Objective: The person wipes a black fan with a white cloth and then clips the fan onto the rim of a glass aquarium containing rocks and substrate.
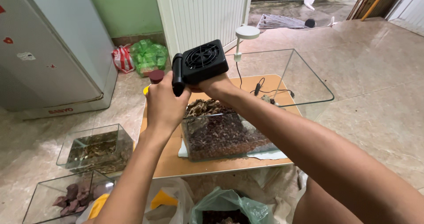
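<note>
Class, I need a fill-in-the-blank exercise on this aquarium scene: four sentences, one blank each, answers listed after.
1. Both hands, the left hand and the right hand, hold a black ____ unit above the tank.
2. The glass tank stands on a low ____ table.
3. The tank's bottom is covered with brown ____.
4. A small white ____ is clipped to the tank's far rim.

Answers: fan; wooden; gravel; lamp

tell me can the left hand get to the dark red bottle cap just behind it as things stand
Probably not right away: the left hand is wrapped around the black fan clamp. The dark red cap lies close behind, unobstructed, once it lets go.
</note>
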